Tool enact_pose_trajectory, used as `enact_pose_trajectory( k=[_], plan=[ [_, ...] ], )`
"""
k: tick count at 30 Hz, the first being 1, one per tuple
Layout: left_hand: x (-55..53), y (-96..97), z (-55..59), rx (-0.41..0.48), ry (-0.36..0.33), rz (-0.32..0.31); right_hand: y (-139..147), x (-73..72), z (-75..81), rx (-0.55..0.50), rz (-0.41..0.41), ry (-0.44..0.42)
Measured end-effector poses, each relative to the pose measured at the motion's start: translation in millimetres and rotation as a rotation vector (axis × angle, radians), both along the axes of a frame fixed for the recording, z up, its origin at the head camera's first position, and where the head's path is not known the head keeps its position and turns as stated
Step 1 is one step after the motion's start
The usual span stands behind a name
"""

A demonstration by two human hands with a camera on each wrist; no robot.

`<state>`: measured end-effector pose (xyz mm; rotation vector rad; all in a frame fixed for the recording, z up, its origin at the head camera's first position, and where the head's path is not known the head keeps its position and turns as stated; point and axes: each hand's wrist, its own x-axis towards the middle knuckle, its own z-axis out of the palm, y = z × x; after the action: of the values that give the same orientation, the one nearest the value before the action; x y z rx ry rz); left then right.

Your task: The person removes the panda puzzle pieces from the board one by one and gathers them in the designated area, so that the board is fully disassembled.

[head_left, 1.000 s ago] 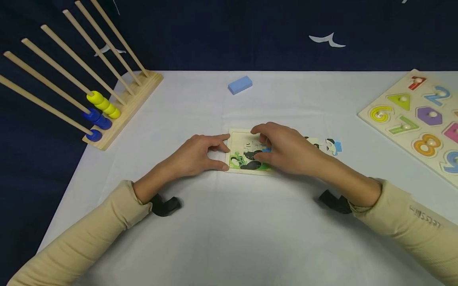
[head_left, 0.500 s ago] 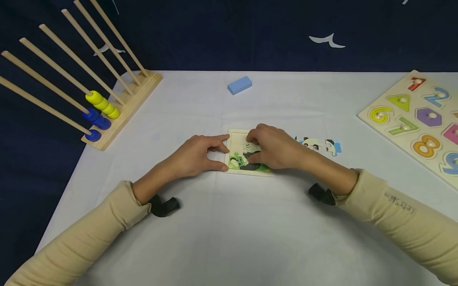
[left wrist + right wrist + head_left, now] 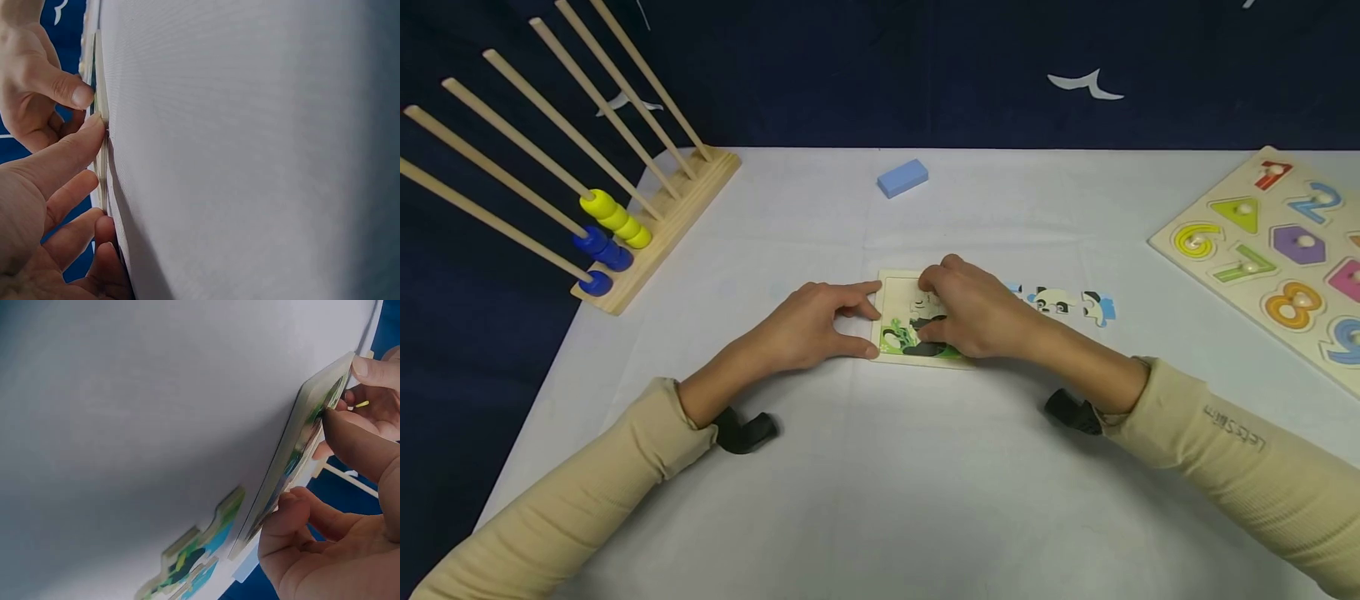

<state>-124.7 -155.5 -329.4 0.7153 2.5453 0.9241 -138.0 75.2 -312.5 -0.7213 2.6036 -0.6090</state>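
Observation:
A small wooden panda puzzle board [image 3: 895, 293] lies flat on the table between both hands. Panda and green bamboo pieces [image 3: 917, 343] fill its lower part. My left hand [image 3: 801, 327] rests against the board's left edge, thumb at the near corner and fingers further up. From the right, my right hand [image 3: 988, 312] reaches over the board, its thumb [image 3: 353, 440] and curled index finger on either side of a puzzle piece [image 3: 300, 453] at the board's surface; that piece is mostly hidden. Loose panda pieces [image 3: 1052, 301] lie to the right, partly behind the right hand.
A blue block [image 3: 903, 178] lies near the table's far edge. At the left stands a wooden abacus [image 3: 700, 192] with yellow and blue beads on upright rods. A number and shape peg board [image 3: 1262, 233] sits at the right. Dark cloth [image 3: 880, 75] hangs behind.
My right hand has moved left over the board and come down onto it, uncovering more of the loose pieces at the right. The left hand has stayed at the board's left edge.

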Motion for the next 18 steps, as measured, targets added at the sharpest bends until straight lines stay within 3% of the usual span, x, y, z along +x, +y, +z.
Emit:
enact_pose_trajectory(
  k=[18],
  plan=[
    [-1.3,-0.5,-2.0,0.012,0.017,-0.008,-1.7,1.8,0.1,-0.056,-0.013,-0.032]
  ],
)
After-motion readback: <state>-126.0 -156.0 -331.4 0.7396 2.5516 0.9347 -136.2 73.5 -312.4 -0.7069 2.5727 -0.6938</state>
